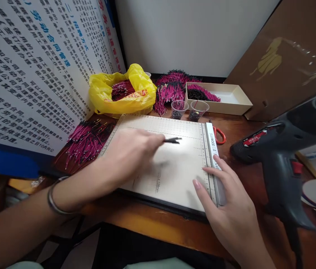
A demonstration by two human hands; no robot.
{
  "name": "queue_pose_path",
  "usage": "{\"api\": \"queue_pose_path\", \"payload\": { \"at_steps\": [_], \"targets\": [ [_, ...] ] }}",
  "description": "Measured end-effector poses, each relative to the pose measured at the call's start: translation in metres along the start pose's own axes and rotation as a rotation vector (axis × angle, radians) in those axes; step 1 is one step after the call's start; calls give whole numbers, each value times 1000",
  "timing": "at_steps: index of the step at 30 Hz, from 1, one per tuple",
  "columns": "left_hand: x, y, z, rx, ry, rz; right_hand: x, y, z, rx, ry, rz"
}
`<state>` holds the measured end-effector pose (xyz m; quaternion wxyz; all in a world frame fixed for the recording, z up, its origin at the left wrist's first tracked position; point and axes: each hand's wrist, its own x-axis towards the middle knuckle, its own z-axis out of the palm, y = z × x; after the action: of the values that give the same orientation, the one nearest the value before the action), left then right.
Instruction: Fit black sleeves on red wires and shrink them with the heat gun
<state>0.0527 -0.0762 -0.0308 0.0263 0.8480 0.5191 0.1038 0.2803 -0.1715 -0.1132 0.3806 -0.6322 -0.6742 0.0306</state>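
Observation:
My left hand (131,157), partly smeared by motion, is closed on a bundle of thin black strands (173,140) that stick out to the right past the fingertips. Their other ends are hidden in the hand, so I cannot tell whether they are wires or tubes. Beneath it lies a white paper cutter board (174,168) with a printed grid and ruler marks. At the board's right side, my right hand (226,190) rests with fingers spread, touching the grey-white rail (213,145) and the board's edge.
Behind the board stand two clear plastic cups (179,109) with small dark pieces, a cream box (233,99), and magenta wires (170,93). A yellow bag (122,93) and more wires (86,142) lie left. Red-handled scissors (219,136) and a heat gun (279,157) are right.

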Motion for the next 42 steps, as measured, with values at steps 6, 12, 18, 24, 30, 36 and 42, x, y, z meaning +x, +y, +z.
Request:
{"api": "queue_pose_path", "payload": {
  "at_steps": [6, 12, 18, 24, 30, 36, 42],
  "targets": [
    [5, 27, 37, 23, -116, 279, 2, -3, -4, 29, -29, 30],
    [-5, 15, 29, -211, -198, 198, 1, -5, -3, 49, -29, 33],
    [-11, 14, 28, -228, -200, 141, -2, -5, -2, 48, -74, 11],
    [-19, 22, 38, -175, -100, 84, -2, -3, -1, 8, -94, -54],
    [-30, 38, 51, -203, -16, -17, -2, 1, 1, -48, -90, -111],
    [-48, 55, 69, -112, 227, 120, -2, 6, 5, -198, -115, -253],
    [-53, 54, 72, -125, 238, 127, -1, 6, 6, -215, -101, -275]
  ]
}}
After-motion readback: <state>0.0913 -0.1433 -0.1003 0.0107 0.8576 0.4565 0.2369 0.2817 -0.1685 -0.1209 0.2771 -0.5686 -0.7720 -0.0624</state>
